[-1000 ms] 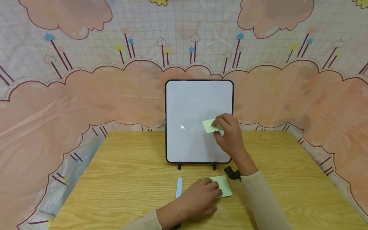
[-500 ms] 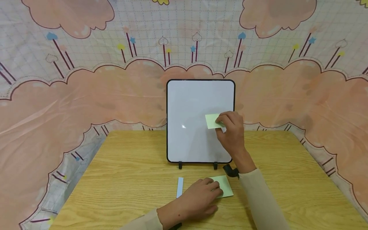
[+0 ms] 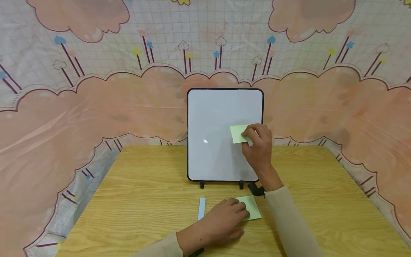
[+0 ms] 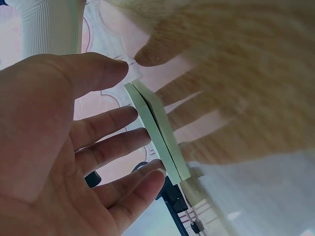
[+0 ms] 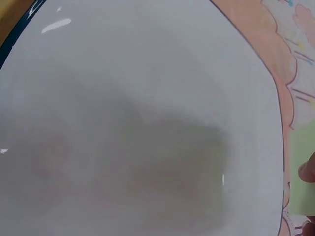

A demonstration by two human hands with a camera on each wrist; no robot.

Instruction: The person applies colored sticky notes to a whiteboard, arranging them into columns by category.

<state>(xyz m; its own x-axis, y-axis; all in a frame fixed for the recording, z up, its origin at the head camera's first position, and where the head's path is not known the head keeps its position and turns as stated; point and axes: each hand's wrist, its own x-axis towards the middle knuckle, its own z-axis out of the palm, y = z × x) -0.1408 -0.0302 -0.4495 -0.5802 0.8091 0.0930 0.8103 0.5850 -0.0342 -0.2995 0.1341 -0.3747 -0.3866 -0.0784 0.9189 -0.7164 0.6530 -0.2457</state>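
My right hand pinching a pale green note before the whiteboard, toward its three o'clock, my left hand with fingers apart, touching the green pad on the desk, blue strip at the pad's nine o'clock

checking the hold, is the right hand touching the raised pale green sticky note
Touching: the head view shows the right hand pinching the pale green sticky note from the right, with no gap between them.

Our right hand pinches a note.
At the board's six o'clock, our left hand touches a pad.
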